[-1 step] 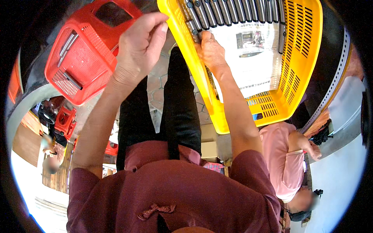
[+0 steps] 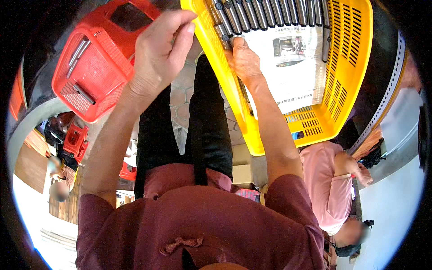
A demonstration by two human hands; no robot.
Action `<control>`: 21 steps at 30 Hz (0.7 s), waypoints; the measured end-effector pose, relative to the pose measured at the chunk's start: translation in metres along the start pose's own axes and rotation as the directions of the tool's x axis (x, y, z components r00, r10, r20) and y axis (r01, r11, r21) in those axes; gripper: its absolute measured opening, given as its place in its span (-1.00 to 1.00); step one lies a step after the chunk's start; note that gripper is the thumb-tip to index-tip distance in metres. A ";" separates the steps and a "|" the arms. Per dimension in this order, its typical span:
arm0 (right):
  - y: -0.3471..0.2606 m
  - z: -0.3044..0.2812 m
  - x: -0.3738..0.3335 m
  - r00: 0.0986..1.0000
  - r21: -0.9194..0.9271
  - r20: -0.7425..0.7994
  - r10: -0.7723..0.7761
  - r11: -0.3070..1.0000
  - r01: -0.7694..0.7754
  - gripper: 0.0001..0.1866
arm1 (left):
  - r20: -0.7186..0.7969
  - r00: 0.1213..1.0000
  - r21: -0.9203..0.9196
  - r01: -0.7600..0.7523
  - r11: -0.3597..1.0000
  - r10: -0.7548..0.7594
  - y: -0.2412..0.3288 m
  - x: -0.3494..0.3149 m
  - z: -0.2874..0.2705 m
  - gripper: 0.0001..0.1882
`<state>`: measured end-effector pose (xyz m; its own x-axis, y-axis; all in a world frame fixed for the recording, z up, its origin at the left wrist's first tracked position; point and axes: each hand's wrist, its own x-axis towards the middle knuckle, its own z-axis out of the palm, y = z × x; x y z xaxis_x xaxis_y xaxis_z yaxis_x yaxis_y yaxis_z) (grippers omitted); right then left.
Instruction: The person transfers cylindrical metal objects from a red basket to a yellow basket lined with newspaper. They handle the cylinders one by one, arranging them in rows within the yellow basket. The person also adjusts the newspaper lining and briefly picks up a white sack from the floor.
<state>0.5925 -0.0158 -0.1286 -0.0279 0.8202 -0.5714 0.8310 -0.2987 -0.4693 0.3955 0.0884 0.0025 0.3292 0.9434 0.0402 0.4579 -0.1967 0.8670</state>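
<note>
Laying metal rods side by side in the yellow basket (image 2: 346,67), with one row in place.

From the head view, we have our right hand (image 2: 243,58) resting on the near rim of the yellow basket, fingers bent against the end of the row of dark metal rods (image 2: 270,13); whether it pinches one we cannot tell. Our left hand (image 2: 157,54), left of that basket, has its fingertips drawn together, seemingly on something thin. Further left, the red basket (image 2: 94,67) holds only a few rods (image 2: 76,51). We judge that most rods are already across; the paper lining (image 2: 288,72) below the row shows bare.
</note>
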 end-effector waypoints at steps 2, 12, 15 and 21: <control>-0.003 -0.006 -0.001 0.990 -0.054 0.115 0.078 0.996 -0.073 -0.66 | 0.106 0.969 0.003 0.223 0.975 -0.222 0.011 0.023 -0.003 -0.79; 0.015 0.001 -0.013 0.995 0.136 0.083 0.048 0.989 -0.059 -0.62 | 0.343 0.735 -0.502 0.670 0.546 -0.585 0.027 0.073 0.071 -0.65; 0.024 -0.001 -0.017 0.984 0.195 0.180 -0.003 0.980 -0.033 -0.51 | 0.207 0.571 -0.319 0.807 0.497 -0.794 0.004 0.060 0.130 -0.65; 0.021 -0.001 -0.019 0.955 0.189 0.269 0.123 0.966 -0.177 -0.54 | -0.068 0.328 -0.237 0.912 0.334 -0.942 -0.038 0.074 0.178 -0.41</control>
<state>0.6105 -0.0375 -0.1269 -0.0741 0.6156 -0.7845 0.7026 -0.5261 -0.4792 0.5492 0.1180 -0.1161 -0.3793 0.5128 -0.7702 0.2578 0.8580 0.4444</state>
